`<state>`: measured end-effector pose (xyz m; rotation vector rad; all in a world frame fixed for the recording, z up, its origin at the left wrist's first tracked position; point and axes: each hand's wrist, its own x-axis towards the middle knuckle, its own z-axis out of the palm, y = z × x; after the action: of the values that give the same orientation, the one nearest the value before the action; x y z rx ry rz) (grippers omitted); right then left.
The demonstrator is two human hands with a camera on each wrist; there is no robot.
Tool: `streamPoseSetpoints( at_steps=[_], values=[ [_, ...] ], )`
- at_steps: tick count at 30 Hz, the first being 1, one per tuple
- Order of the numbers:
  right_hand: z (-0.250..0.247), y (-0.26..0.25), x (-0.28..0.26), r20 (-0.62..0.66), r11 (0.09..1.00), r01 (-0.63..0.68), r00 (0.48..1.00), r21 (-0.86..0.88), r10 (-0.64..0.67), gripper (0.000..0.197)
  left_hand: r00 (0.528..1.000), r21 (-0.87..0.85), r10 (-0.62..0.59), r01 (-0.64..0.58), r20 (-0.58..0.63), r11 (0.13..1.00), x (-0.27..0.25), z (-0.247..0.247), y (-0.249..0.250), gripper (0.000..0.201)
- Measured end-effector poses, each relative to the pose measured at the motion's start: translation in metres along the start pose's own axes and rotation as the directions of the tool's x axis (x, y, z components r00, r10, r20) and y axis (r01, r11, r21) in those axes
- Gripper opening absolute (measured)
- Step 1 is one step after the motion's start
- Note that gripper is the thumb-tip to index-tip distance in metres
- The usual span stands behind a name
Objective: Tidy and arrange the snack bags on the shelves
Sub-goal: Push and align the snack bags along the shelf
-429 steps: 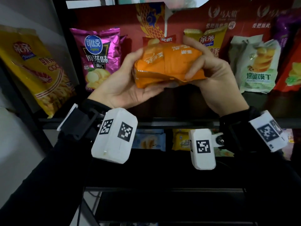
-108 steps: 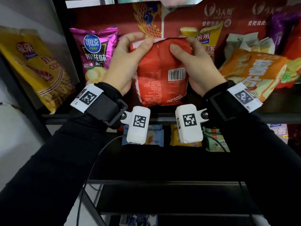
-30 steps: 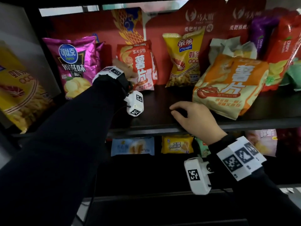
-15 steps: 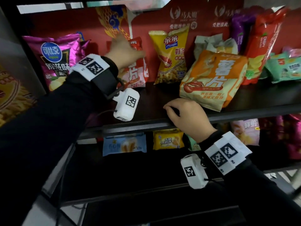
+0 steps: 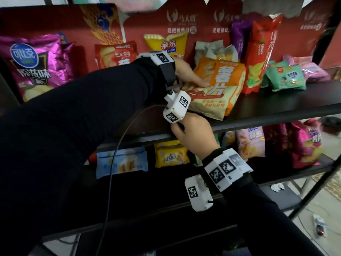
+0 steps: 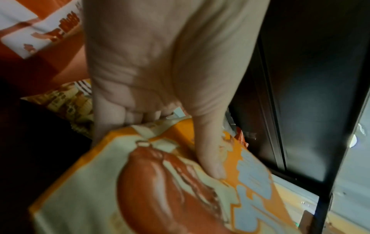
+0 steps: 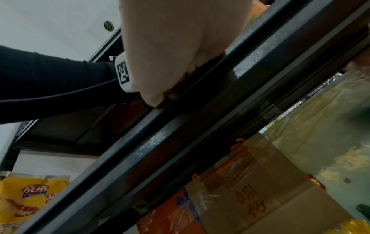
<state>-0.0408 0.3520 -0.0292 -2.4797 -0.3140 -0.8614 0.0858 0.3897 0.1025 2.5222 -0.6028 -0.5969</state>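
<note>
**A:** Start nearest us. What is the right hand (image 5: 193, 133) doing?

**B:** It is curled over the front rail of the upper shelf (image 5: 276, 115), fingers (image 7: 160, 95) hooked on the metal edge. It carries no bag; I read it as steadying the person.

**A:** And just beyond it?

**B:** The left hand (image 5: 186, 74) has reached across onto the orange-and-cream crisp bag (image 5: 219, 85). The left wrist view shows the thumb pressed on the printed front and the other fingers (image 6: 128, 115) tucked behind the top corner, so it is pinching that bag. The bag itself sits on the upper shelf, tilted, its lower edge close to the front rail and its top leaning against a pale bag (image 5: 212, 50) behind.

**A:** So which step is this?

**B:** I would say the start of setting this bag straight. To its left a small red crisp bag (image 5: 114, 54) and a yellow Qinqin bag (image 5: 166, 45) already stand upright against the red backboard (image 5: 203, 21), with a purple Copico bag (image 5: 33, 61) further left.

**A:** What does the next move ask for?

**B:** Probably lifting the bag upright and pushing it back in line with the row. A one-handed pinch on a puffy bag may let it swing, so the right hand could help.

**A:** Anything beyond?

**B:** At the right, a tall red bag (image 5: 262, 52) leans, and green packets (image 5: 284, 76) lie flat; those look untidied.
</note>
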Motion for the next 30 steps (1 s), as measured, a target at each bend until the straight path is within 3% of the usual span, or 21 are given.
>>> streamPoseSetpoints(
  at_steps=[3, 7, 9, 11, 12, 14, 16, 19, 21, 25, 30],
  values=[
    [0.003, 0.001, 0.001, -0.014, 0.999, 0.027, 1.0, -0.018, -0.028, 0.022, 0.994, -0.096, 0.04, -0.05, -0.099, 0.994, -0.006, -0.008, -0.005, 0.06],
    [0.005, -0.001, 0.001, -0.048, 0.999, 0.039, 0.998, -0.016, -0.039, 0.024, 0.924, -0.292, 0.145, -0.256, -0.353, 0.922, -0.047, -0.029, -0.026, 0.055],
    [0.007, -0.002, 0.003, -0.072, 1.0, 0.008, 0.997, -0.022, -0.01, 0.025, 0.84, -0.41, 0.136, -0.389, -0.525, 0.825, -0.071, -0.042, -0.047, 0.044],
    [0.009, -0.004, 0.011, -0.083, 0.999, -0.039, 0.996, -0.029, 0.036, 0.027, 0.709, -0.394, 0.075, -0.472, -0.701, 0.788, -0.093, -0.055, -0.077, 0.038],
    [0.01, -0.005, 0.018, -0.083, 0.998, -0.057, 0.995, -0.038, 0.054, 0.028, 0.657, -0.372, 0.039, -0.474, -0.753, 0.798, -0.101, -0.06, -0.093, 0.042],
    [0.011, -0.008, 0.033, -0.038, 0.994, -0.094, 0.995, -0.058, 0.092, 0.029, 0.609, -0.361, -0.048, -0.402, -0.792, 0.842, -0.106, -0.066, -0.124, 0.051],
    [0.014, -0.01, 0.044, 0.036, 0.989, -0.134, 0.99, -0.055, 0.136, 0.028, 0.646, -0.42, -0.135, -0.311, -0.751, 0.852, -0.103, -0.065, -0.152, 0.05],
    [0.021, -0.008, 0.047, 0.055, 0.982, -0.175, 0.982, -0.067, 0.179, 0.026, 0.782, -0.576, -0.254, -0.16, -0.57, 0.801, -0.095, -0.057, -0.179, 0.047],
    [0.023, -0.006, 0.044, 0.023, 0.98, -0.184, 0.982, -0.081, 0.186, 0.026, 0.844, -0.622, -0.256, -0.113, -0.471, 0.774, -0.091, -0.053, -0.186, 0.05],
    [0.022, -0.003, 0.042, 0.01, 0.981, -0.177, 0.984, -0.073, 0.178, 0.027, 0.905, -0.616, -0.199, -0.085, -0.377, 0.783, -0.088, -0.052, -0.184, 0.074],
    [0.022, -0.002, 0.04, 0.005, 0.982, -0.169, 0.985, -0.087, 0.17, 0.028, 0.943, -0.618, -0.132, -0.09, -0.305, 0.781, -0.079, -0.051, -0.176, 0.072]
  ],
)
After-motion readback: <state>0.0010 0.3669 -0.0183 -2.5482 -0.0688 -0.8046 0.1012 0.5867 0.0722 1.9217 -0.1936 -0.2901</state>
